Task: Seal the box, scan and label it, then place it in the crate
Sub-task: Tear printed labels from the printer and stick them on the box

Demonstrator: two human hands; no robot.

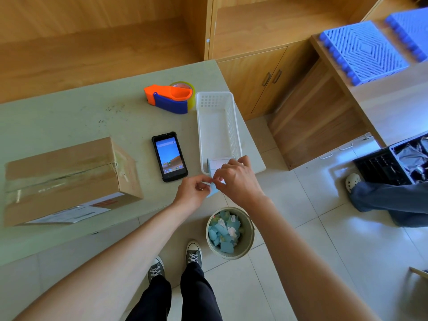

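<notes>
— Two hands, doing what?
— Left hand point(193, 189) and right hand point(234, 178) pinch one label point(214, 189), thin and floppy; hold its edges.
— And the box point(67, 179)?
— Taped, at nine o'clock, past the scanner point(169, 156).

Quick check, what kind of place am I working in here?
Probably a small parcel-packing station: a taped cardboard box, a tape dispenser and a handheld scanner lie on the table, with a bin of label backings below.
</notes>
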